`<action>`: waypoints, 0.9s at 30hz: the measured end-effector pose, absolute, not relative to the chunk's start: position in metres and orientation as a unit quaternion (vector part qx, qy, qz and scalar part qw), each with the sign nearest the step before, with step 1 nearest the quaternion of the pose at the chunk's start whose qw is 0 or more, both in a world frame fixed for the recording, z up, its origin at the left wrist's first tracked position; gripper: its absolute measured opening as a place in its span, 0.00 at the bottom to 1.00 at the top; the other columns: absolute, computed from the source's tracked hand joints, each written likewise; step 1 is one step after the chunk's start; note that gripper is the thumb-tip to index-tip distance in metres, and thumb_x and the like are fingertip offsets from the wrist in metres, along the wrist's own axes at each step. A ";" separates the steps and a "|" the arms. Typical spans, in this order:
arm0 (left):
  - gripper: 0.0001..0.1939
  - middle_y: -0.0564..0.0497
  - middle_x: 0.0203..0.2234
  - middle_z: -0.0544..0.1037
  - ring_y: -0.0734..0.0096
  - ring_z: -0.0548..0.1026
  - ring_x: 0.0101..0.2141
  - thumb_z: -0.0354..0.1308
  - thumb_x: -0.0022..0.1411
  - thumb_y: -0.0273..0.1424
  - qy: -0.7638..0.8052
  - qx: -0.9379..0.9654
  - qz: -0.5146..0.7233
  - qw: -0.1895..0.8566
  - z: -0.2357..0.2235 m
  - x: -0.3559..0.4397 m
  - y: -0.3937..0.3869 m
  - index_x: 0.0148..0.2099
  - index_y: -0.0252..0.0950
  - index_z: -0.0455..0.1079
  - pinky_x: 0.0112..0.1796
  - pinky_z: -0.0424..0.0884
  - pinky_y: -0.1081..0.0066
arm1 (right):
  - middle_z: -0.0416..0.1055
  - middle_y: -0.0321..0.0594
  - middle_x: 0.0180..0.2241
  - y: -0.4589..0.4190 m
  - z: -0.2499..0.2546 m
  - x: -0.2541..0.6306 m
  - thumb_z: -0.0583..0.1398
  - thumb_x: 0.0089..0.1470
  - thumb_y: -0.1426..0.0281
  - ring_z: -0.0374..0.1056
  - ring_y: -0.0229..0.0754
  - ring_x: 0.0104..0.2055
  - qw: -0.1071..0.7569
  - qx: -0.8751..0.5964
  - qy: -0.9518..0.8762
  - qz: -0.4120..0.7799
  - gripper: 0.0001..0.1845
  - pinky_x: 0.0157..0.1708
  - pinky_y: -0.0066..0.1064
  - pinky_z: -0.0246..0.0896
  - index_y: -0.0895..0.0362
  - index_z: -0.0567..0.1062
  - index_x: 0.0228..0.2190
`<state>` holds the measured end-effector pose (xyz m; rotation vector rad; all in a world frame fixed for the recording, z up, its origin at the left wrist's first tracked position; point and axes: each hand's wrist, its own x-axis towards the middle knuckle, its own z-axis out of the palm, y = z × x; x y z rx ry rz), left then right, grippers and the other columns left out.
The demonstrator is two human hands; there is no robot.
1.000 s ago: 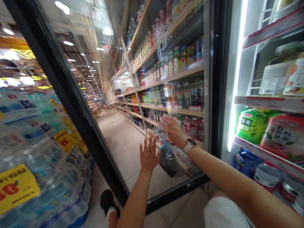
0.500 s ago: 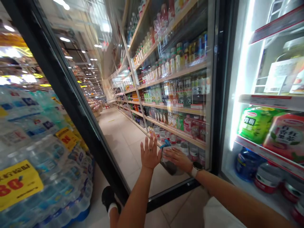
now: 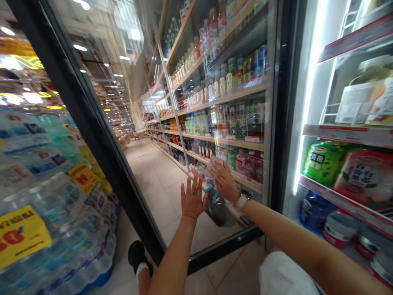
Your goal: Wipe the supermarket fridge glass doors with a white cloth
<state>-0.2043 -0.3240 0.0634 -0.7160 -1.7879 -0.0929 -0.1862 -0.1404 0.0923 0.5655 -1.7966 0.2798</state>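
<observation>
Cloth is moved toward twelve o'clock under flat right hand; glass may be smeared by spread, empty left hand.

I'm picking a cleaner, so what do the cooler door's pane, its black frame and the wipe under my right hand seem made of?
Pane: likely glass; see-through, smooth and glossy with reflections. Black frame: perhaps coated metal or plastic; highlights suggest a sheen. Wipe: pale, matte, maybe cloth or paper; blur hides any weave.
</observation>
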 end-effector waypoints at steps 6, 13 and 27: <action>0.34 0.40 0.62 0.59 0.58 0.45 0.66 0.45 0.65 0.41 -0.746 -0.322 -0.049 0.581 0.065 -0.202 -0.326 0.68 0.30 0.45 0.64 0.40 0.54 | 0.42 0.48 0.67 -0.181 0.047 -0.171 0.46 0.56 0.80 0.38 0.50 0.69 0.534 0.215 -0.797 0.184 0.39 0.62 0.57 0.49 0.54 0.39 0.66; 0.31 0.35 0.61 0.61 0.58 0.48 0.65 0.40 0.67 0.37 -0.719 -0.352 -0.076 0.594 0.064 -0.208 -0.331 0.67 0.24 0.47 0.63 0.44 0.55 | 0.28 0.51 0.69 -0.201 0.057 -0.165 0.48 0.49 0.79 0.27 0.53 0.70 0.467 0.275 -0.804 0.244 0.46 0.63 0.60 0.40 0.60 0.31 0.66; 0.42 0.30 0.60 0.61 0.56 0.56 0.63 0.56 0.60 0.37 -0.677 -0.346 -0.119 0.639 0.066 -0.221 -0.327 0.68 0.26 0.41 0.59 0.56 0.55 | 0.51 0.46 0.65 -0.128 0.162 -0.184 0.49 0.58 0.76 0.41 0.46 0.69 0.517 0.284 -0.808 0.018 0.31 0.66 0.48 0.39 0.59 0.56 0.62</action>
